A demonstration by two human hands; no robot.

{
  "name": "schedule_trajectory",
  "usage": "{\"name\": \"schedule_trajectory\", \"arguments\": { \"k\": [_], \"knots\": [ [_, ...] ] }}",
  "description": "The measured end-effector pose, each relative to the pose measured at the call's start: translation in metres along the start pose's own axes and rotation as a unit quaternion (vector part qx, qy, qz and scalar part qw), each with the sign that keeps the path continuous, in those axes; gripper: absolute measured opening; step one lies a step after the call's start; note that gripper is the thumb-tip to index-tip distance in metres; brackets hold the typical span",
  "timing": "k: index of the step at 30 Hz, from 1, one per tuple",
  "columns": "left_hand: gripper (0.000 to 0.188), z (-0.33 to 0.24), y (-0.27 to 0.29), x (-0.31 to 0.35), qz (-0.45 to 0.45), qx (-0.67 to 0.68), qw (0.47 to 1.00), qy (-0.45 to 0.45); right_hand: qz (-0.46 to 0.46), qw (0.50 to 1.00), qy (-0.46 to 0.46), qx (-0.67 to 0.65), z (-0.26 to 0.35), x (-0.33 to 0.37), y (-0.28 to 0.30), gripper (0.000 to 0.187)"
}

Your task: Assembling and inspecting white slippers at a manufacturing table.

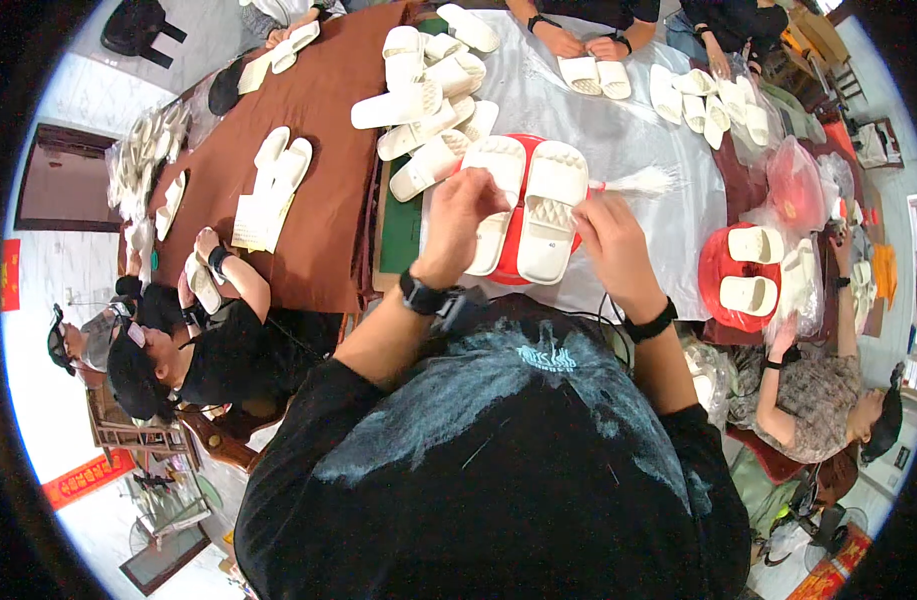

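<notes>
Two cream slides lie side by side in front of me on a red round stool-like base (524,150). My left hand (466,215) is closed over the strap of the left slide (495,160), its thumb and fingertips pinched together. At the outer edge of the right slide (556,180), my right hand (610,240) has its fingers bent into a pinch beside the textured strap. Whatever either pinch holds is too small or too hidden to make out. A white-bristled brush (643,182) with a red handle lies just beyond my right hand.
A pile of cream slides (428,105) sits beyond my left hand. Clear plastic sheeting (668,235) covers my table. Opposite, a person's hands (583,45) touch another pair. On the right, a red round base (713,285) bears two slides. Co-workers sit on both sides.
</notes>
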State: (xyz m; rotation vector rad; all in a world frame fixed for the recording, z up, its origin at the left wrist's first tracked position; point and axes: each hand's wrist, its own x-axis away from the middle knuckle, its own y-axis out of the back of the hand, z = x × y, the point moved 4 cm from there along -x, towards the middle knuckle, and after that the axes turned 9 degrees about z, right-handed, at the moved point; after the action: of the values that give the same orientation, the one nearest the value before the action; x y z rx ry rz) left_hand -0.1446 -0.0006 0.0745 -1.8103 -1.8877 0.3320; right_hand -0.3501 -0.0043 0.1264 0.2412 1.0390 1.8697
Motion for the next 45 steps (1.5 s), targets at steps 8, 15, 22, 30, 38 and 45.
{"name": "schedule_trajectory", "arguments": {
  "k": [8, 15, 22, 30, 38, 45],
  "knots": [
    [0.024, 0.015, 0.066, 0.036, 0.081, -0.088, 0.973, 0.199, 0.124, 0.985, 0.116, -0.013, 0.027, 0.046, -0.036, 0.010],
    [0.025, 0.028, 0.068, 0.040, 0.134, -0.159, 0.943, 0.258, 0.225, 0.954, 0.136, -0.147, 0.056, 0.035, -0.070, 0.011],
    [0.029, 0.039, 0.072, 0.021, 0.166, -0.256, 0.911, 0.277, 0.210, 0.969, 0.092, -0.091, 0.051, 0.029, -0.075, 0.011],
    [0.033, 0.038, 0.062, -0.001, 0.198, -0.322, 0.897, 0.231, 0.160, 0.984, 0.068, -0.031, 0.047, 0.028, -0.076, 0.013],
    [0.034, 0.032, 0.055, -0.034, 0.151, -0.519, 0.831, 0.135, 0.092, 0.995, 0.039, -0.029, -0.006, 0.007, -0.092, 0.012],
    [0.031, 0.010, 0.068, -0.030, 0.050, -0.693, 0.718, 0.029, 0.056, 0.998, -0.038, -0.020, -0.029, -0.005, -0.096, 0.014]
  ]
}}
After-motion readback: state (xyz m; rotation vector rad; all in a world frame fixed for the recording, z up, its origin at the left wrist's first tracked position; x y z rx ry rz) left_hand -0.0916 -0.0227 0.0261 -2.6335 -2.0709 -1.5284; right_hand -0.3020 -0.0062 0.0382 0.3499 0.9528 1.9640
